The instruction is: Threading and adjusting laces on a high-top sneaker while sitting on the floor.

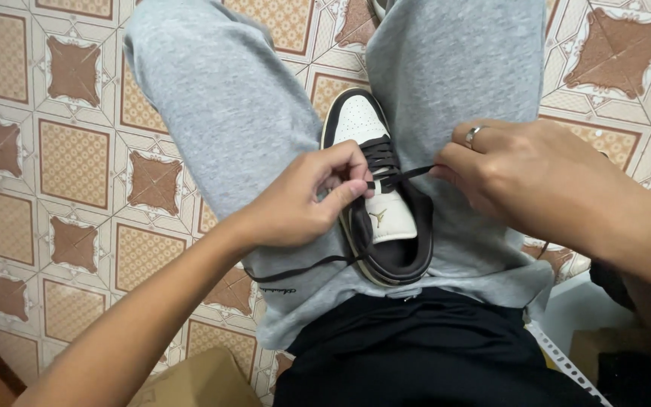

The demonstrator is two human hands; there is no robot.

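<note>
Cream-and-dark-brown leather, the low-top sneaker [374,200] lies wedged between the person's thighs in grey sweatpants [227,113], its toe pointing away from the body and its open collar toward the black shirt [416,347]. Left of the sneaker's tongue, the left hand [303,200] pinches a dark brown flat lace [397,177] between thumb and forefinger, a loose lace end trailing across the left thigh. Right of the sneaker, the right hand [521,173], wearing a silver ring [473,134], closes its fingertips on the lace's other end, drawn taut across the eyelets.
</note>
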